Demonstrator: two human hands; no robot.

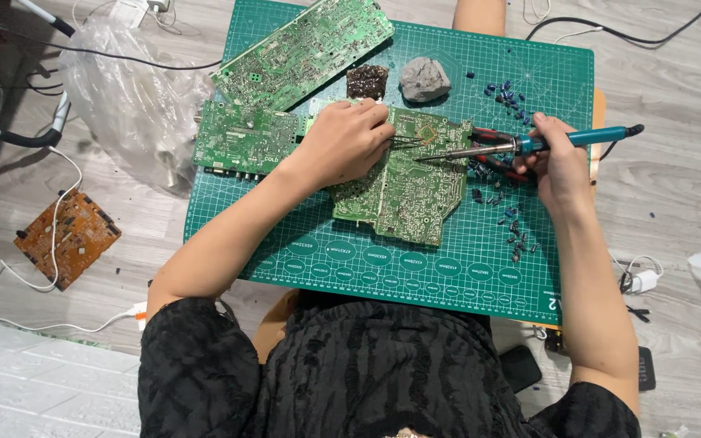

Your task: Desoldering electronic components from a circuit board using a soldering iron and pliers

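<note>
Right hand (556, 159) holds soldering iron (529, 144) to circuit board (403, 182), apparently touching.

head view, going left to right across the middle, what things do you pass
orange circuit board → clear plastic bag → small green circuit board → left hand → soldering iron held by the right hand → white plug

Head cam, straight down, close over green cutting mat (480, 268).
</note>
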